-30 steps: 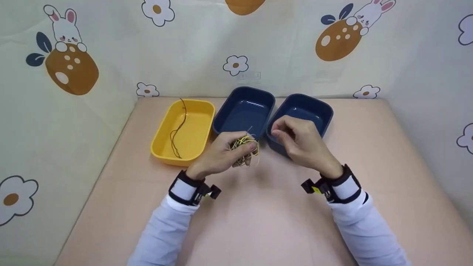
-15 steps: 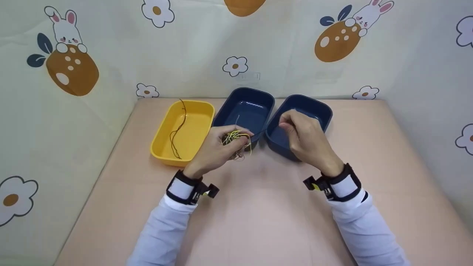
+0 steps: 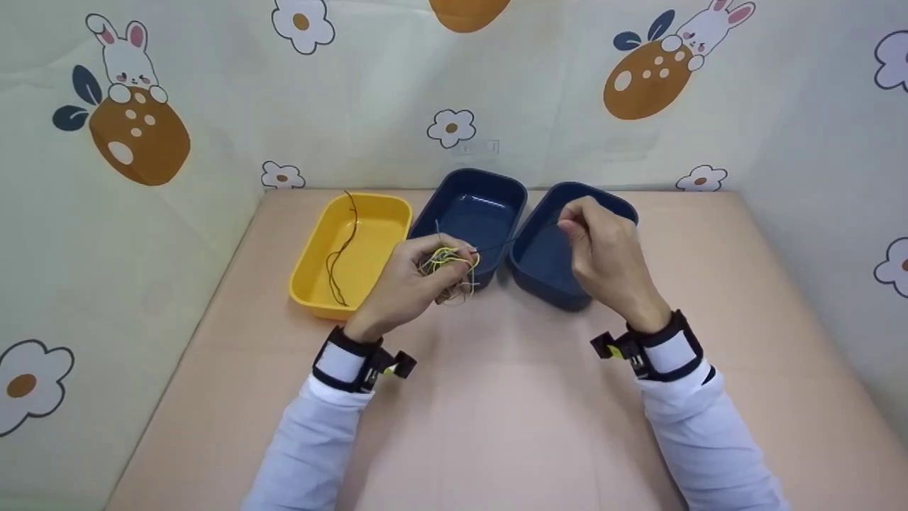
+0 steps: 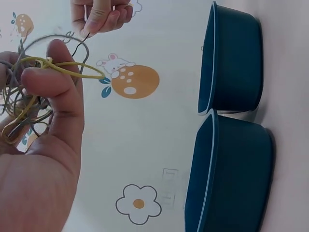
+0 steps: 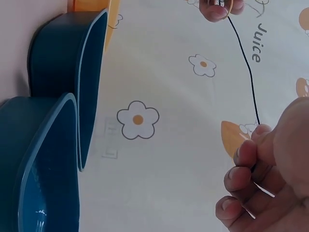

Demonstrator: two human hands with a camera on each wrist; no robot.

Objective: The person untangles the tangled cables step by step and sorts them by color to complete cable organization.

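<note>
My left hand [image 3: 415,280] grips a tangled bundle of strings [image 3: 448,264], yellow, grey and tan, above the front of the middle blue bin. Loops of it stick out past the thumb in the left wrist view. Between thumb and forefinger my right hand [image 3: 603,255] pinches the end of a thin black string [image 5: 250,72]. This string runs nearly straight from the bundle across to the right hand, over the right blue bin. Its other end is hidden inside the bundle.
A yellow bin [image 3: 301,277] at the left holds dark strings [image 3: 344,248], one end lying over its back rim. Beside it stand a middle blue bin [image 3: 468,172] and a right blue bin [image 3: 546,291]. A patterned cloth wall [image 3: 355,106] rises behind the table.
The right hand has moved right and slightly up, drawing a longer stretch of black string out of the bundle. My left hand has shifted a little left and up with the bundle.
</note>
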